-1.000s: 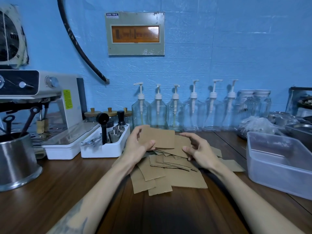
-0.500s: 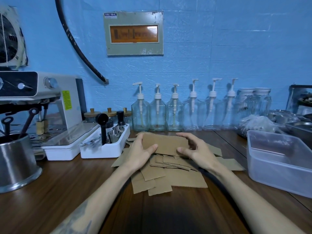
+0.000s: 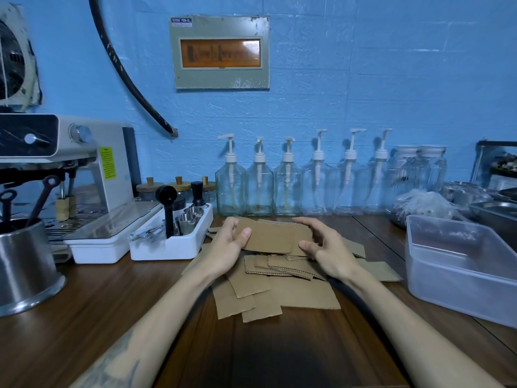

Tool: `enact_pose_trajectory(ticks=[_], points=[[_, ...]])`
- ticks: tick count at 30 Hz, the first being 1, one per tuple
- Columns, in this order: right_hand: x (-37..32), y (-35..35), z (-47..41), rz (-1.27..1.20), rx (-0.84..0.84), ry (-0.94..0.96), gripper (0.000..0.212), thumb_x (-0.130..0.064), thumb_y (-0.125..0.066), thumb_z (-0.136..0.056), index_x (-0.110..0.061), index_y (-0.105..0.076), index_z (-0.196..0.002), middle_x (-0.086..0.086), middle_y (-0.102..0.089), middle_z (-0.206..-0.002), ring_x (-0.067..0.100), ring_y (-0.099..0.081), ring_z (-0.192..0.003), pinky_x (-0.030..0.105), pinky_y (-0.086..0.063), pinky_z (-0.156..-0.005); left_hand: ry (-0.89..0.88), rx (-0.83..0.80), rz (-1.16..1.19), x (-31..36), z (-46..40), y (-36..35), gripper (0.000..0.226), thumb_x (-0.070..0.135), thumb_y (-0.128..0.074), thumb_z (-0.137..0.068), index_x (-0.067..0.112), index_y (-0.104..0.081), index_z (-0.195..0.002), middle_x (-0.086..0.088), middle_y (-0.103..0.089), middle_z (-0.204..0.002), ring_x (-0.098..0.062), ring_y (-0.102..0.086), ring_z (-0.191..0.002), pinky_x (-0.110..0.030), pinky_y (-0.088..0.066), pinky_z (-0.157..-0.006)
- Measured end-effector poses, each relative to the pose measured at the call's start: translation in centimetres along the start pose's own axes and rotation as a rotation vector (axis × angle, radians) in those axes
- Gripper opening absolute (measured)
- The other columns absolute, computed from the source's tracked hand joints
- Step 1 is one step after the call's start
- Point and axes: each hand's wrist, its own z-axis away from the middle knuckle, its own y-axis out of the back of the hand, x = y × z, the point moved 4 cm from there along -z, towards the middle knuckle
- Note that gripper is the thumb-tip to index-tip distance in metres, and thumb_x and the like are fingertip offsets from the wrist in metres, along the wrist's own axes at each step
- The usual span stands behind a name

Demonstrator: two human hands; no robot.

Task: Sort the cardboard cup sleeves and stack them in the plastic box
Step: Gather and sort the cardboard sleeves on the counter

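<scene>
A loose pile of flat brown cardboard cup sleeves (image 3: pixel 279 289) lies on the wooden counter in front of me. Above the pile I hold a small stack of sleeves (image 3: pixel 275 238) level between both hands. My left hand (image 3: pixel 228 247) grips its left end, thumb on top. My right hand (image 3: pixel 321 247) grips its right end, fingers curled over the far edge. The clear plastic box (image 3: pixel 458 278) stands on the right with nothing visible inside it, a hand's width from the pile.
A white tool tray (image 3: pixel 170 242) and an espresso machine (image 3: pixel 70 175) stand at the left, with a steel pot (image 3: pixel 25 267) nearer me. A row of pump bottles (image 3: pixel 288 183) lines the blue wall. Metal trays (image 3: pixel 495 208) sit behind the box.
My left hand has brought its sleeve to the right and lower, and my right hand has closed on the sleeve's other end. Both hands now hold the sleeves together over the pile.
</scene>
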Motion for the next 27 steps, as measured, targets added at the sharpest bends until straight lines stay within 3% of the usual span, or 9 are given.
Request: enact_pose_trajectory(ticks=[3, 6, 9, 11, 13, 15, 19, 23, 27], points=[[0.3, 0.0, -0.1, 0.004, -0.002, -0.005, 0.057, -0.005, -0.06, -0.095, -0.057, -0.057, -0.118, -0.013, -0.067, -0.097, 0.018, -0.061, -0.093, 0.044, -0.057, -0.09, 0.011, -0.008, 0.032, -0.4, -0.4, 0.3, 0.033, 0.042, -0.047, -0.101, 0.014, -0.045, -0.118, -0.01, -0.056, -0.137, -0.029, -0.046, -0.133, -0.05, -0.035, -0.111], [0.4, 0.0, -0.2, 0.0, 0.002, -0.009, 0.057, -0.005, -0.06, -0.094, -0.056, -0.058, -0.119, -0.021, -0.065, -0.09, 0.016, -0.058, -0.088, 0.041, -0.057, -0.088, -0.002, 0.003, 0.107, -0.3, -0.4, 0.7, 0.017, 0.032, -0.048, -0.103, 0.017, -0.05, -0.11, 0.018, -0.071, -0.101, -0.02, -0.06, -0.111, -0.032, -0.045, -0.093], [0.4, -0.2, -0.2, -0.035, -0.01, -0.008, 0.058, -0.005, -0.06, -0.094, -0.058, -0.057, -0.117, -0.009, -0.067, -0.099, 0.019, -0.059, -0.09, 0.034, -0.054, -0.083, 0.017, -0.025, 0.029, -0.5, -0.3, 0.3, 0.035, 0.038, -0.047, -0.102, 0.011, -0.043, -0.123, -0.011, -0.059, -0.132, -0.032, -0.047, -0.131, -0.048, -0.036, -0.111], [0.3, -0.5, -0.2, -0.048, -0.029, -0.007, 0.06, -0.004, -0.06, -0.093, -0.059, -0.057, -0.119, -0.003, -0.068, -0.106, 0.021, -0.06, -0.093, 0.031, -0.05, -0.08, 0.03, -0.046, -0.033, -0.5, 0.0, -0.3, 0.028, 0.04, -0.045, -0.102, 0.019, -0.038, -0.12, -0.021, -0.052, -0.138, -0.03, -0.043, -0.136, -0.046, -0.033, -0.113], [0.2, -0.6, -0.1, -0.048, -0.045, -0.018, 0.062, -0.005, -0.059, -0.091, -0.059, -0.055, -0.122, 0.002, -0.068, -0.109, 0.019, -0.061, -0.089, 0.031, -0.05, -0.076, 0.014, -0.067, -0.049, -0.2, 0.5, -1.1, 0.024, 0.037, -0.043, -0.103, 0.028, -0.03, -0.121, -0.016, -0.053, -0.14, -0.021, -0.043, -0.138, -0.032, -0.03, -0.109], [0.1, -0.6, 0.0, -0.055, -0.06, -0.042, 0.066, -0.006, -0.054, -0.084, -0.059, -0.055, -0.123, 0.007, -0.068, -0.108, 0.016, -0.061, -0.078, 0.034, -0.054, -0.073, -0.047, -0.059, -0.043, 0.3, 0.9, -1.6, 0.041, 0.03, -0.046, -0.103, 0.034, -0.02, -0.135, -0.016, -0.039, -0.151, -0.021, -0.03, -0.146, -0.027, -0.024, -0.11], [-0.3, -0.9, 0.3, -0.093, -0.081, -0.054, 0.061, -0.015, -0.051, -0.08, -0.057, -0.056, -0.124, 0.011, -0.07, -0.108, 0.014, -0.061, -0.072, 0.035, -0.054, -0.074, -0.169, -0.09, -0.061, 0.6, 1.2, -2.1, 0.075, 0.023, -0.053, -0.101, 0.044, -0.002, -0.151, 0.003, -0.021, -0.163, -0.019, -0.025, -0.148, -0.046, -0.019, -0.122], [-1.1, -1.4, 0.6, -0.033, -0.096, 0.015, 0.052, -0.028, -0.067, -0.091, -0.057, -0.052, -0.13, -0.009, -0.069, -0.119, 0.007, -0.066, -0.096, 0.031, -0.054, -0.088, -0.294, -0.089, -0.14, 0.6, 1.2, -2.3, 0.082, 0.021, -0.056, -0.099, 0.057, -0.002, -0.149, 0.019, -0.012, -0.162, -0.007, -0.016, -0.149, -0.045, -0.018, -0.123], [-1.7, -1.6, 0.6, 0.087, -0.086, 0.047, 0.05, -0.029, -0.063, -0.096, -0.054, -0.048, -0.137, -0.022, -0.059, -0.129, -0.009, -0.054, -0.108, 0.021, -0.041, -0.097, -0.334, -0.03, -0.245, 0.5, 0.9, -1.7, 0.074, 0.024, -0.057, -0.098, 0.057, -0.013, -0.148, 0.014, -0.031, -0.154, -0.003, -0.031, -0.14, -0.044, -0.028, -0.119]])
